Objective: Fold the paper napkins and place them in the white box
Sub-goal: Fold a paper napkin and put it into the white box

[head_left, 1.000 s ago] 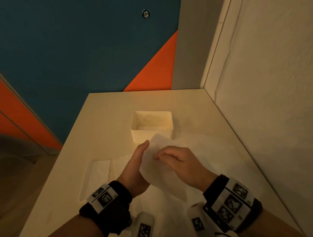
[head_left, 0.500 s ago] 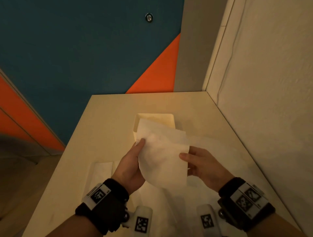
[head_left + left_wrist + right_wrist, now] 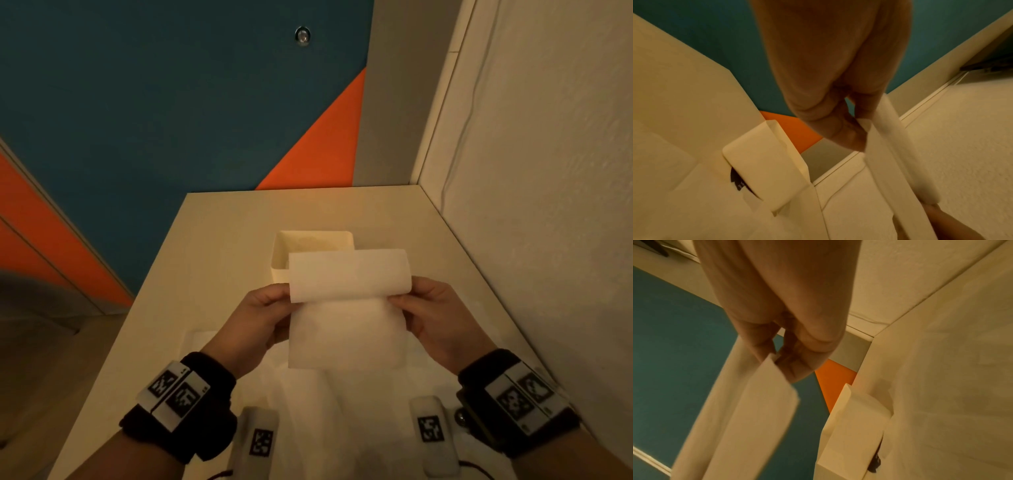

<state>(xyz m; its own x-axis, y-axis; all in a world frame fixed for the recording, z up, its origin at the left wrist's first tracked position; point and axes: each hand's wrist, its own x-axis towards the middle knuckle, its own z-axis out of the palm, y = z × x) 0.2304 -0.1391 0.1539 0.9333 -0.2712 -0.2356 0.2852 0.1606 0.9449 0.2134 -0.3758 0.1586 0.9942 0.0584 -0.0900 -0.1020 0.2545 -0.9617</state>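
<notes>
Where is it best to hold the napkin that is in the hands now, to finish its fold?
Probably keep each grip on the napkin side edges near the rolled top, left hand from the left, right hand from the right: the flap curls over there, so pinching both layers keeps them aligned.

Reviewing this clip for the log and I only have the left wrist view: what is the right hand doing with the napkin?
Observer: The right hand pinches the napkin at its right edge, level with the left hand on the opposite edge.
Operator: Is the napkin flat or folded?
Observer: The head view shows its top part curled over toward the person, a fold in progress, with the lower part hanging.
Operator: Where is it relative to the white box?
Observer: Held in the air in front of the white box, covering the box's near right corner in the head view.
Operator: Anything left on the table?
Observer: More napkin sheets lie flat under the hands.
</notes>
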